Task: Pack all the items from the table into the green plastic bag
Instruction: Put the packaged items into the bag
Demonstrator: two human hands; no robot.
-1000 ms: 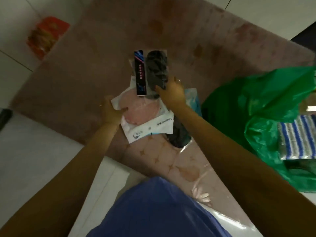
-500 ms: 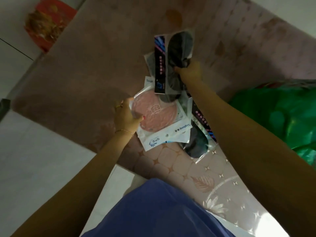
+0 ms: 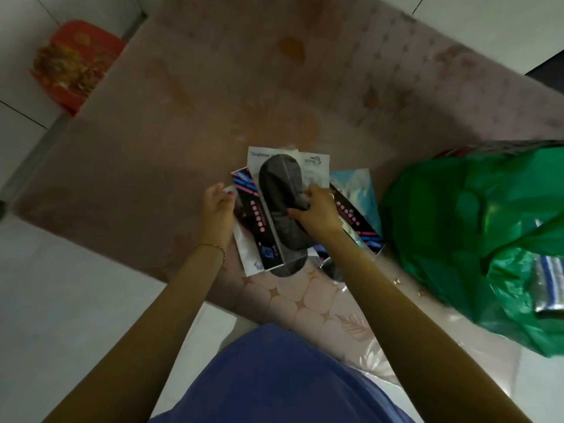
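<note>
the top sock packet point(image 3: 280, 209), a clear sleeve with a dark sock and a black printed card strip, lies at the centre of the frame on a loose stack of similar packets, its long axis running from the upper middle down toward the lower middle, tilted a little so the rounded toe end points up the frame and the printed end comes toward the person. under it a white packet point(image 3: 317, 166) shows at the top and lower left, another black-strip packet point(image 3: 357, 224) fans out to the right, and a pale blue packet point(image 3: 360, 190) peeks out beyond that. the right hand point(image 3: 317, 213) has its grip curled over the right edge of the top sock packet, thumb on top, pinching it against the pile. the left hand point(image 3: 218, 206) grips the left edge of the stack, fingers curled under the packets. held from both sides like this, the packets look to be squared into one bundle so they can go across together rather than one by one. the green plastic bag point(image 3: 457, 227) sits just right of the stack on the pink patterned counter point(image 3: 183, 132), mouth slumped open, with a blue-and-white striped item point(image 3: 552, 288) already inside at the right edge. a red stool point(image 3: 73, 62) stands on the floor at upper left.
</note>
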